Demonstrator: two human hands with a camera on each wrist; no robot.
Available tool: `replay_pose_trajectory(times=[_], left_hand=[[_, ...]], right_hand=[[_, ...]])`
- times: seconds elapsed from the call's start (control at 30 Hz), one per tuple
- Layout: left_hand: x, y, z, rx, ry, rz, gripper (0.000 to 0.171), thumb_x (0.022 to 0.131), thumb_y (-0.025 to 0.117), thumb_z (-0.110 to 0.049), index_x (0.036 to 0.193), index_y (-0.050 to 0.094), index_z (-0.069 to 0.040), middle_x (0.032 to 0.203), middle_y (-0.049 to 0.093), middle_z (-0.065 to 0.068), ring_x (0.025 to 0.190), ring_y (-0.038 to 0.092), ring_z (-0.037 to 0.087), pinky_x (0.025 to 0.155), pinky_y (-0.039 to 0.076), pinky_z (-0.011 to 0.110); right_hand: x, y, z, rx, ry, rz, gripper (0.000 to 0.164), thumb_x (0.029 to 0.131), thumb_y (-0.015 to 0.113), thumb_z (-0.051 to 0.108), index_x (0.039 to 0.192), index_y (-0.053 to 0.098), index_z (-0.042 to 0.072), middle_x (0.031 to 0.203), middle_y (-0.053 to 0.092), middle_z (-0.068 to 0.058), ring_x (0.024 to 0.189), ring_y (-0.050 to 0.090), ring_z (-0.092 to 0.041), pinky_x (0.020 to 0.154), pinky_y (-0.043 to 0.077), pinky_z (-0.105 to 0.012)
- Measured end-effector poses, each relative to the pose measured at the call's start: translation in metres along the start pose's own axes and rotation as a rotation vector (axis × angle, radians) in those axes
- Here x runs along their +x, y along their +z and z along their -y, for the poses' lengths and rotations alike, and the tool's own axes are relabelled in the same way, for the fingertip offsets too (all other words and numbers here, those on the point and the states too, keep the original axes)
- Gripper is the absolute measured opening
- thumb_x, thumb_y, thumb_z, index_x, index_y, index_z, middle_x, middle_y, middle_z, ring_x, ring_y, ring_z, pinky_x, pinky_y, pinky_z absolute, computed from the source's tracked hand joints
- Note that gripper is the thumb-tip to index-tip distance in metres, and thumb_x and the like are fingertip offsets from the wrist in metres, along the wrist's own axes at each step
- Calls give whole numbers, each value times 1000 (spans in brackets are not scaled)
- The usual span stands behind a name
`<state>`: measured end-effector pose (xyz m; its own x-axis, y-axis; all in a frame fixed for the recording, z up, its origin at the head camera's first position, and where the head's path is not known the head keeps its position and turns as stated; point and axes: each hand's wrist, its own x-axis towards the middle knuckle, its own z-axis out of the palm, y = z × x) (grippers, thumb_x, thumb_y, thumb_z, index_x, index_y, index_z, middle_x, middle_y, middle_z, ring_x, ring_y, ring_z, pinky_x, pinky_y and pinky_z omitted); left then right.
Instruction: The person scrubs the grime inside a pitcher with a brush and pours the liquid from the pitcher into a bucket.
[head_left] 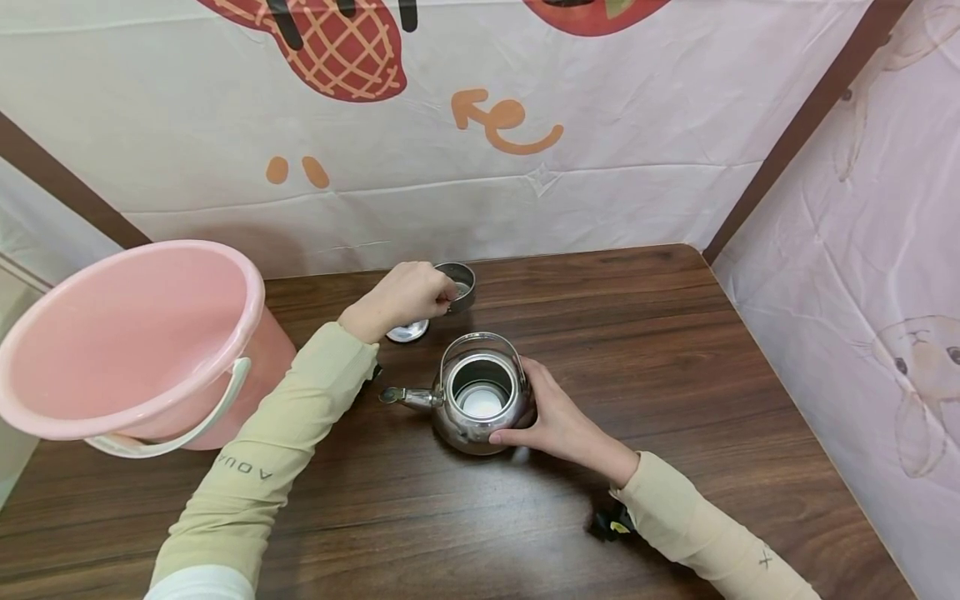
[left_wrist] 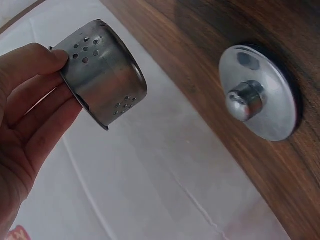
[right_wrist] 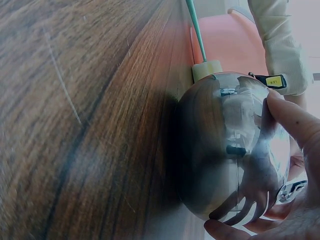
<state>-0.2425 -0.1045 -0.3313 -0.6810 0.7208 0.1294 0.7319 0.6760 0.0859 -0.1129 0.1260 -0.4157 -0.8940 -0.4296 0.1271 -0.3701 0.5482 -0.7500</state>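
My left hand (head_left: 412, 296) pinches the rim of a small metal tea strainer (left_wrist: 102, 75) between thumb and fingers. Groups of small holes show in the strainer's side in the left wrist view. Close by, a round metal lid (left_wrist: 277, 107) with a knob lies on the table, partly hidden by the left hand in the head view. A shiny metal teapot (head_left: 472, 437) stands upright in front, uncovered, its spout to the left and its hoop handle raised. My right hand (head_left: 562, 421) grips the teapot's right side, thumb at the front and fingers mostly hidden behind.
A large pink bucket (head_left: 272, 358) with a pale handle (head_left: 225, 408) stands at the left of the wooden table (head_left: 637, 333), beside the left forearm. A printed white cloth (head_left: 420, 192) hangs along the back edge, and another cloth (head_left: 862, 250) hangs at the right.
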Motion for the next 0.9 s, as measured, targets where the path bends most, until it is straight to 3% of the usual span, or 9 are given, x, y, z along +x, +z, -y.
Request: replay_pose_trajectory(times=[0.37, 0.6, 0.9], left_hand=[[-1, 13, 7, -22, 15, 16, 23, 69, 64, -2, 56, 51, -15, 52, 38, -7, 52, 35, 13, 50, 33, 30], [-1, 21, 11, -33, 22, 47, 11, 71, 66, -4, 65, 63, -13, 56, 51, -7, 53, 43, 12, 52, 40, 32], [-2, 28, 15, -32, 32, 47, 10, 70, 66, -4, 66, 65, -13, 57, 54, -6, 53, 46, 13, 53, 42, 33]], right_hand=[[0, -1, 0, 2, 8, 5, 94, 60, 82, 39, 135, 33, 9, 130, 41, -8, 121, 40, -17, 101, 33, -37], [-1, 0, 1, -8, 7, 1, 95, 60, 83, 38, 135, 33, 7, 131, 40, -10, 122, 40, -20, 101, 33, -39], [0, 0, 1, -10, 11, 4, 94, 60, 82, 39, 134, 33, 8, 130, 41, -9, 121, 40, -19, 100, 33, -39]])
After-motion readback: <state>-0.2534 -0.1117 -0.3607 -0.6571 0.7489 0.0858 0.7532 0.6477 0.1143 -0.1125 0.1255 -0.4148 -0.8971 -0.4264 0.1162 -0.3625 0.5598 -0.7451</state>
